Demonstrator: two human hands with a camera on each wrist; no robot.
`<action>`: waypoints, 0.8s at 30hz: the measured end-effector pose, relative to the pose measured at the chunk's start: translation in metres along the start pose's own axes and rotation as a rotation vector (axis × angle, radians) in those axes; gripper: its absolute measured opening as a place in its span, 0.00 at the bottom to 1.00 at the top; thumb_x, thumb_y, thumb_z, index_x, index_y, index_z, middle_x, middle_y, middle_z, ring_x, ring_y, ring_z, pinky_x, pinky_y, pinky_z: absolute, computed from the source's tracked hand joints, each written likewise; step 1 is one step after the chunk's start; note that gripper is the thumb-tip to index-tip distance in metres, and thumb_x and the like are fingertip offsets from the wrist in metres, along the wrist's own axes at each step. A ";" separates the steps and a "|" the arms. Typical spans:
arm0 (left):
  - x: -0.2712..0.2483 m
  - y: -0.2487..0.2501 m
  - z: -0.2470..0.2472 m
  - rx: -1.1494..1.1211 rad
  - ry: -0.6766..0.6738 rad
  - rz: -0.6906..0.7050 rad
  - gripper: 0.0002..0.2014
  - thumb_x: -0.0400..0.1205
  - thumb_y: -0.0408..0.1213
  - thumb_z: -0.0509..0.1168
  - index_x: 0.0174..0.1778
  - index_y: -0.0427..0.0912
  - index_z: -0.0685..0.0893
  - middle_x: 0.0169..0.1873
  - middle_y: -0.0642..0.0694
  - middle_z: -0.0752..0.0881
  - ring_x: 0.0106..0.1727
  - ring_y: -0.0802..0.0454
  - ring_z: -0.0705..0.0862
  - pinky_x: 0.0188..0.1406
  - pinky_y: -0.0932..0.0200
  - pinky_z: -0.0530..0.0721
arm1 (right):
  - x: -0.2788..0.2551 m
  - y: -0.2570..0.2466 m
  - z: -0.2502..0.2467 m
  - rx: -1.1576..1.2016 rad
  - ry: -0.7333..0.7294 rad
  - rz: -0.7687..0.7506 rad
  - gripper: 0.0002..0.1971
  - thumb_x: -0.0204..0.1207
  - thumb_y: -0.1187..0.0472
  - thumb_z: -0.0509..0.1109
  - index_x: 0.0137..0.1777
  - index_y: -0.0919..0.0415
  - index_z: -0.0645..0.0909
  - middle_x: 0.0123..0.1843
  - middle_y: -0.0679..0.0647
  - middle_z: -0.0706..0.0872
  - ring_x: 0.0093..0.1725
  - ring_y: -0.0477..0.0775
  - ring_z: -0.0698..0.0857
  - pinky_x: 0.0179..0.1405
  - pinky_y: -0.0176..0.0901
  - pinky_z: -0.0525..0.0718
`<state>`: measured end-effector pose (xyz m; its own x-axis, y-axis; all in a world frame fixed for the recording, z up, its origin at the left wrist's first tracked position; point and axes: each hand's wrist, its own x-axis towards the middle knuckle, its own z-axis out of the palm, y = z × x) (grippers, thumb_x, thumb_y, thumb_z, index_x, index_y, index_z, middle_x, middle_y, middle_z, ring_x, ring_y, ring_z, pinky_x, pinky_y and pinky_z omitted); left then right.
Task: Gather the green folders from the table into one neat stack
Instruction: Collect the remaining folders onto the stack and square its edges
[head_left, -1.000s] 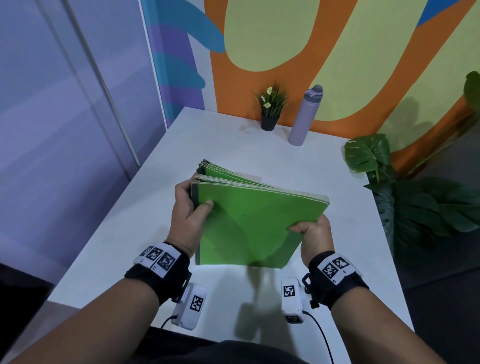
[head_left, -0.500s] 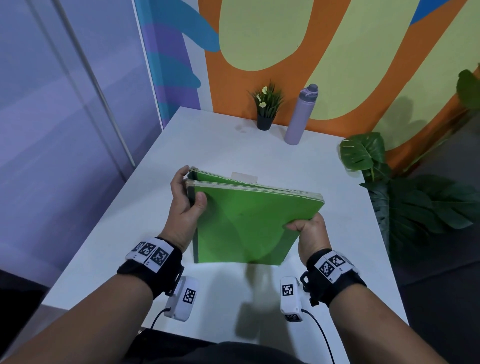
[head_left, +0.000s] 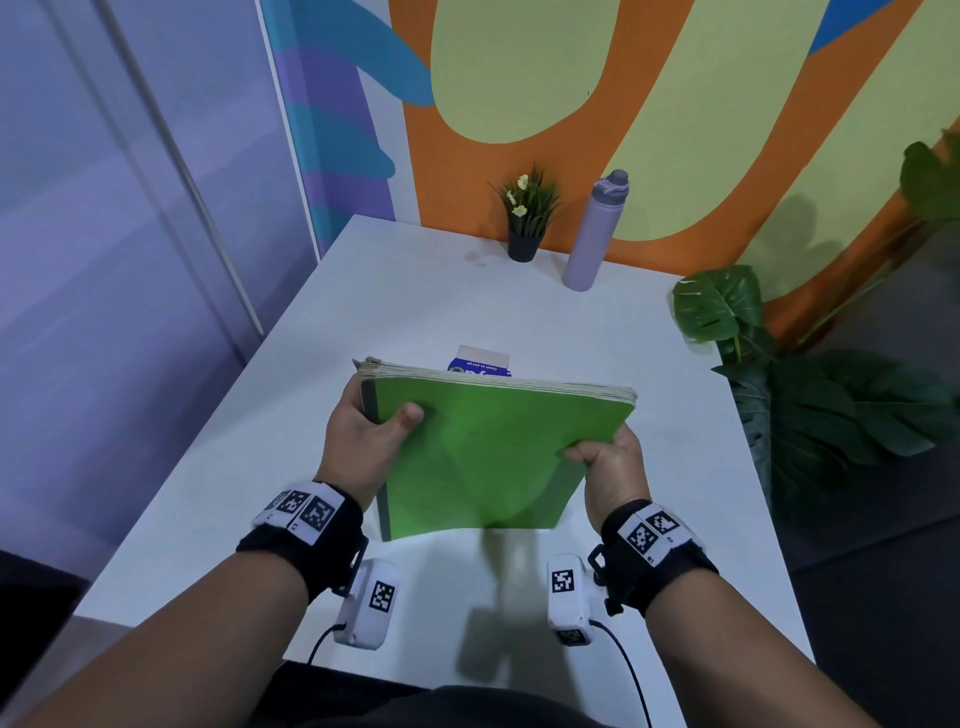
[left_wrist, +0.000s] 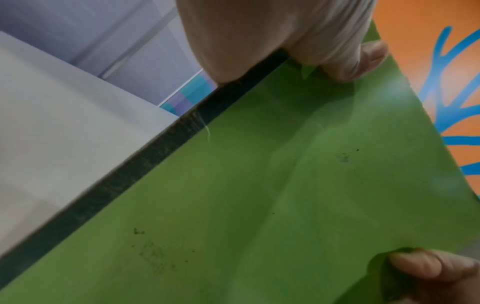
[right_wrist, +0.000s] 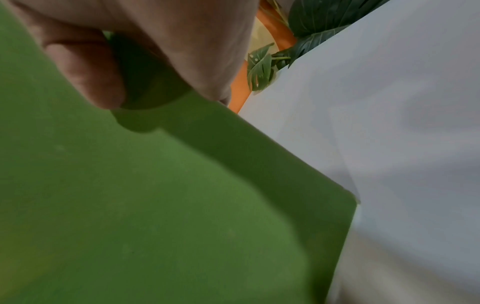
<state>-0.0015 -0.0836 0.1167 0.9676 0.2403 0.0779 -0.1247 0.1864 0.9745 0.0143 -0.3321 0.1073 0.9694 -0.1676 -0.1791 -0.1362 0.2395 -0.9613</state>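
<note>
Head view, green folders (head_left: 483, 457) between both hands' grip, probably upright.

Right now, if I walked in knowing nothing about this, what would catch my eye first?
Probably the bright green folders, held tilted above the white table as one bundle, the left hand gripping the dark spine edge and the right hand pinching the opposite edge. Next, the orange, yellow and blue mural behind, with a small potted plant and a lilac bottle at its foot.
</note>
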 end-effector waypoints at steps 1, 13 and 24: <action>0.001 0.001 -0.002 0.017 -0.019 -0.012 0.32 0.58 0.58 0.82 0.53 0.51 0.80 0.43 0.59 0.92 0.45 0.60 0.90 0.40 0.63 0.88 | -0.001 -0.001 -0.002 -0.016 -0.030 -0.009 0.24 0.62 0.85 0.59 0.52 0.62 0.82 0.45 0.61 0.89 0.42 0.57 0.88 0.45 0.47 0.87; 0.010 -0.008 -0.010 0.171 -0.024 -0.050 0.19 0.76 0.24 0.72 0.54 0.54 0.81 0.47 0.55 0.91 0.49 0.56 0.91 0.43 0.62 0.88 | -0.006 0.008 -0.005 -0.240 -0.042 -0.073 0.24 0.77 0.51 0.63 0.73 0.52 0.69 0.69 0.54 0.82 0.69 0.52 0.80 0.73 0.55 0.75; -0.011 -0.017 -0.018 0.247 -0.042 -0.147 0.19 0.74 0.29 0.75 0.53 0.55 0.83 0.48 0.53 0.93 0.51 0.51 0.91 0.53 0.45 0.88 | 0.007 -0.008 0.004 -0.190 0.034 -0.154 0.05 0.82 0.67 0.60 0.51 0.56 0.72 0.44 0.51 0.77 0.46 0.49 0.76 0.54 0.47 0.73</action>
<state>-0.0136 -0.0718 0.0954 0.9802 0.1875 -0.0640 0.0695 -0.0228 0.9973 0.0226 -0.3314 0.1145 0.9747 -0.2213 -0.0312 -0.0263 0.0251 -0.9993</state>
